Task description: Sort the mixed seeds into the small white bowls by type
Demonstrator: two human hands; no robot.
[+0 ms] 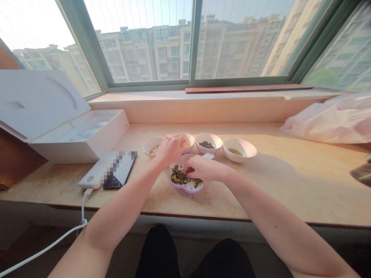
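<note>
My left hand [171, 147] hangs over the white bowl of yellow beans [188, 145], fingers bent down toward its contents. Whatever its fingertips hold, if anything, is too small to make out. Below it, my right hand [199, 168] reaches into a lavender-rimmed dish [189, 190], fingers pinched together among mixed green, dark and yellow beans [179, 176]. The hand itself covers part of this dish, and what lies between its fingertips is hidden. To the left is a bowl with pinkish pieces [153, 148]. Further right stand a bowl of dark beans [206, 144] and a bowl of green beans [235, 151].
An open white box [84, 135] stands at the left. Near it lie a white power bank [91, 175] with a cable [58, 241] and a dark phone [121, 172]. A plastic bag [333, 117] rests at the back right. The counter [275, 193] ends before my knees.
</note>
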